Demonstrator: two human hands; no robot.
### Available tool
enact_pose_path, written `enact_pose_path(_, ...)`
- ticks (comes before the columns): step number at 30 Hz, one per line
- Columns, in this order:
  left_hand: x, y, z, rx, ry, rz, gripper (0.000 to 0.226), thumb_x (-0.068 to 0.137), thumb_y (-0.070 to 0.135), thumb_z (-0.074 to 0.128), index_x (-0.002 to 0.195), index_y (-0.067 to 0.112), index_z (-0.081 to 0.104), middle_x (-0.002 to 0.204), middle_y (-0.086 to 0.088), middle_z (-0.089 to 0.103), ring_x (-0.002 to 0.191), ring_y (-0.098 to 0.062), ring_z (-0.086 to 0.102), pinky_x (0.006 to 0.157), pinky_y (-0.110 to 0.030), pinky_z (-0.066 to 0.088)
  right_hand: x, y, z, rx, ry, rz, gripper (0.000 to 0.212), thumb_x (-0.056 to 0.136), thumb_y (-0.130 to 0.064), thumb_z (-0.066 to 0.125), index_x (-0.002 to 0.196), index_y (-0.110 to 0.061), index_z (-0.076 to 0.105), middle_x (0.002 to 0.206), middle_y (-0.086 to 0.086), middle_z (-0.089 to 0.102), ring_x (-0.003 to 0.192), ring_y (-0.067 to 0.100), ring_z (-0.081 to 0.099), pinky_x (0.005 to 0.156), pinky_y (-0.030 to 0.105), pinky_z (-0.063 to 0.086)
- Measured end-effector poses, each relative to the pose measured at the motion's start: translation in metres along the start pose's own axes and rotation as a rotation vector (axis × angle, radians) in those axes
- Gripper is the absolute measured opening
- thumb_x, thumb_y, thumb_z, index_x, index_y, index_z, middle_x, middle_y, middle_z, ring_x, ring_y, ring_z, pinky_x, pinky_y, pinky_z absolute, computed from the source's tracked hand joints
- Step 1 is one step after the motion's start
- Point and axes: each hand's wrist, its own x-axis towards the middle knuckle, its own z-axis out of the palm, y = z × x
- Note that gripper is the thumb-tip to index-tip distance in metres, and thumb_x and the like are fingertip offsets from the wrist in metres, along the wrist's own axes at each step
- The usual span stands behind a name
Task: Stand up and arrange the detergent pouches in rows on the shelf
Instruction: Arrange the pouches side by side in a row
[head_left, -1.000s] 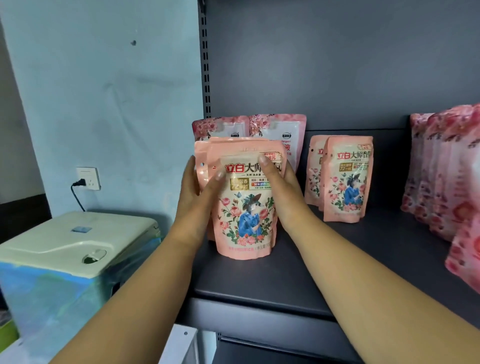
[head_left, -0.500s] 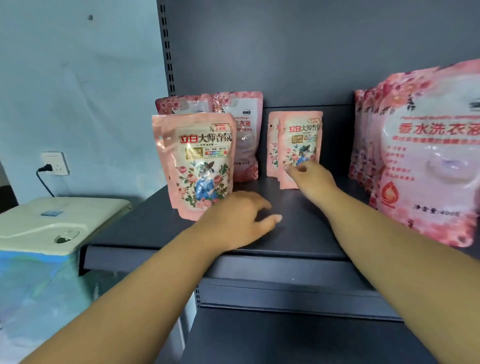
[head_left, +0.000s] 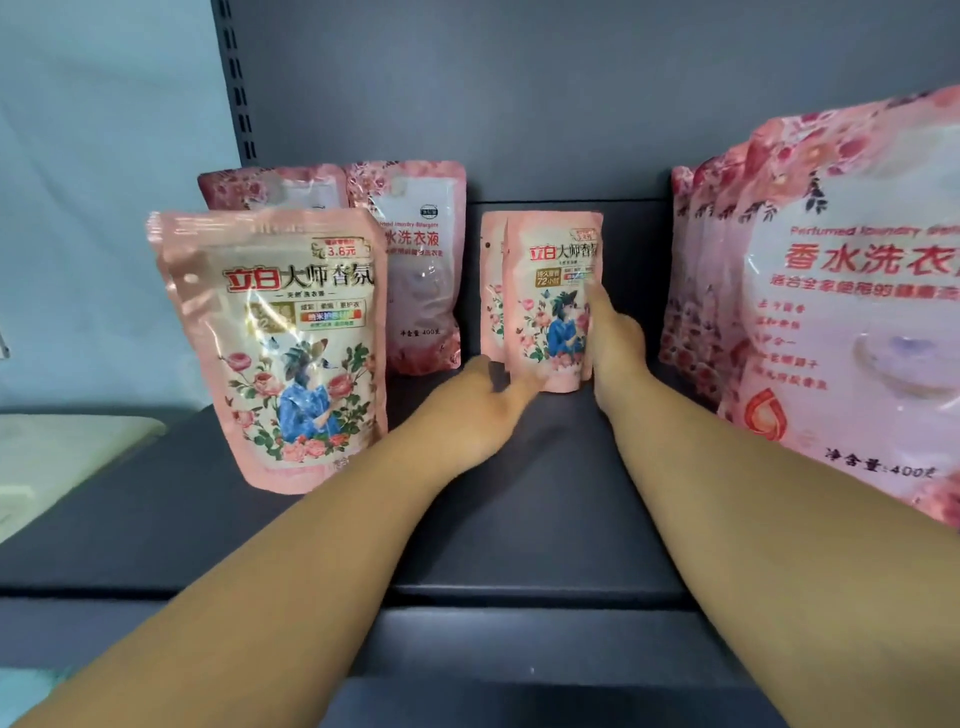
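1. Small floral pouch (head_left: 553, 306): upright mid-shelf (head_left: 519, 493), another just behind it.
2. My right hand (head_left: 615, 348): fingers grasp its right edge.
3. My left hand (head_left: 485, 400): at its lower left corner; grip unclear.
4. Front pouch (head_left: 280, 353): upright, left.

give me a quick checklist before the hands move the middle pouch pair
1. Right hand on right edge of the front small pink floral pouch: ok.
2. Left hand at that pouch's lower left corner: ok; grip cannot tell.
3. Small pouch upright: ok.
4. Second small pouch behind it upright: ok.
5. Large pink floral pouch at front left standing by itself: ok.
6. Bare dark shelf in front to pull forward: ok.
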Motion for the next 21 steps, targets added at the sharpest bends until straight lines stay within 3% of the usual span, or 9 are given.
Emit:
enact_pose_path(2, 0.026, 0.004, 0.005, -0.237, 0.075, -0.126, 0.075, 0.09, 0.057, 0.038, 0.144, 0.005, 0.024, 0.147, -0.007, 0.037, 0.131, -0.02, 0.037, 0.088, -0.018, 0.027, -0.001, -0.001, -0.003, 0.048, -0.01, -0.003, 0.039, 0.086, -0.051, 0.053, 0.076, -0.016, 0.066, 0.078, 0.001, 0.068, 0.07, 0.015, 0.065, 0.069, 0.027, 0.052)
enact_pose_path(4, 0.052, 0.006, 0.011, -0.535, 0.156, -0.238, 0.086, 0.085, 0.061, 0.044, 0.146, 0.004, 0.02, 0.145, -0.01, 0.039, 0.13, -0.026, 0.04, 0.101, -0.028, 0.031, -0.003, 0.0, -0.006, 0.09, -0.028, -0.011, 0.038, 0.087, -0.051, 0.051, 0.072, -0.019, 0.064, 0.072, -0.002, 0.066, 0.065, 0.012, 0.063, 0.065, 0.025, 0.052)
enact_pose_path(7, 0.068, 0.005, 0.02, -0.911, 0.194, -0.246, 0.088, 0.08, 0.056, 0.057, 0.146, 0.01, 0.021, 0.14, -0.009, 0.047, 0.121, -0.023, 0.052, 0.101, -0.033, 0.04, -0.002, -0.003, -0.008, 0.137, -0.097, -0.019, 0.037, 0.088, -0.051, 0.05, 0.075, -0.019, 0.065, 0.07, -0.003, 0.066, 0.062, 0.01, 0.064, 0.057, 0.02, 0.051)
enact_pose_path(10, 0.075, -0.001, 0.024, -0.914, 0.141, -0.106, 0.049, 0.081, 0.04, 0.065, 0.12, 0.012, 0.055, 0.116, -0.01, 0.065, 0.096, -0.022, 0.067, 0.089, -0.039, 0.053, 0.002, -0.004, -0.006, 0.151, -0.163, -0.013, 0.036, 0.088, -0.049, 0.053, 0.075, -0.018, 0.065, 0.071, 0.0, 0.069, 0.061, 0.011, 0.066, 0.06, 0.023, 0.054)
enact_pose_path(13, 0.074, 0.001, 0.02, -0.905, 0.206, -0.066, 0.007, 0.084, 0.024, 0.066, 0.086, 0.018, 0.063, 0.086, -0.004, 0.07, 0.071, -0.013, 0.069, 0.067, -0.028, 0.058, -0.001, -0.007, 0.002, 0.13, -0.257, 0.028, 0.038, 0.084, -0.052, 0.056, 0.078, -0.016, 0.067, 0.077, 0.003, 0.071, 0.071, 0.016, 0.069, 0.071, 0.03, 0.056)
enact_pose_path(15, 0.073, 0.002, 0.019, -0.888, 0.377, -0.043, 0.004, 0.085, 0.018, 0.066, 0.081, 0.016, 0.064, 0.083, -0.005, 0.069, 0.069, -0.016, 0.068, 0.068, -0.032, 0.058, -0.003, -0.005, 0.005, 0.101, -0.243, 0.005, 0.037, 0.084, -0.051, 0.055, 0.079, -0.016, 0.066, 0.075, 0.001, 0.069, 0.069, 0.015, 0.067, 0.067, 0.027, 0.056)
enact_pose_path(17, 0.073, 0.002, 0.017, -0.797, 0.583, -0.003, 0.006, 0.087, 0.019, 0.062, 0.09, 0.014, 0.066, 0.089, -0.004, 0.067, 0.082, -0.022, 0.067, 0.08, -0.04, 0.056, 0.003, 0.001, 0.005, 0.045, -0.108, -0.08, 0.034, 0.087, -0.046, 0.055, 0.077, -0.014, 0.063, 0.075, -0.001, 0.066, 0.075, 0.017, 0.065, 0.072, 0.032, 0.053)
enact_pose_path(21, 0.071, 0.0, 0.013, -0.714, 0.787, 0.049, 0.02, 0.092, 0.023, 0.054, 0.106, 0.013, 0.064, 0.092, 0.003, 0.062, 0.094, -0.024, 0.064, 0.087, -0.044, 0.052, 0.02, 0.009, 0.0, 0.057, 0.072, -0.059, 0.041, 0.085, -0.044, 0.059, 0.11, -0.011, 0.055, 0.104, 0.002, 0.06, 0.095, 0.017, 0.057, 0.069, 0.024, 0.044)
